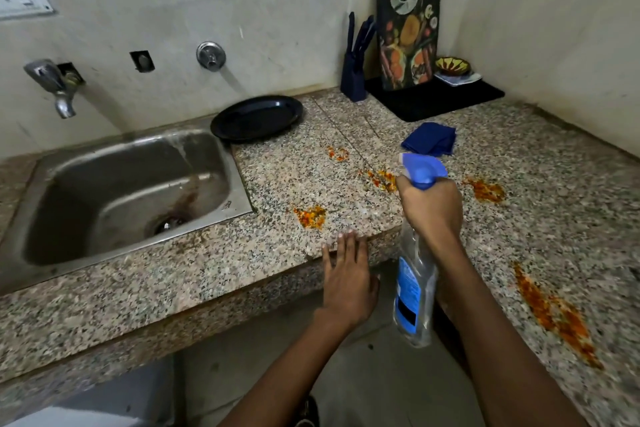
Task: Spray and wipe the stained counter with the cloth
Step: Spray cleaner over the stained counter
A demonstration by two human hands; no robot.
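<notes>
Two bare hands work at the near edge of a speckled granite desk (284, 180). The left hand (348, 282) lies flat with straight, released fingers, its fingertips touching the rounded front edge of the desk. The right hand (431, 206) has its grip clenched round the neck of a clear plastic spray bottle (414, 291) with a blue label and blue trigger head, held upright above the desk edge with the nozzle pointing left. Several orange-red stains (310, 216) mark the granite: one just beyond the left fingertips, two farther in by the nozzle, one to the right of the bottle head, and a long smear along the right side. Beyond the bottle head a folded dark blue cloth (430, 139) lies on the desk, apart from both hands. To the left sits a stainless steel sink (128, 191), with a round black plate (257, 118) overlapping its far rim. At the back wall stand a dark blue knife block (354, 78) and a printed black chopping board (408, 21) on a black mat (436, 99).
</notes>
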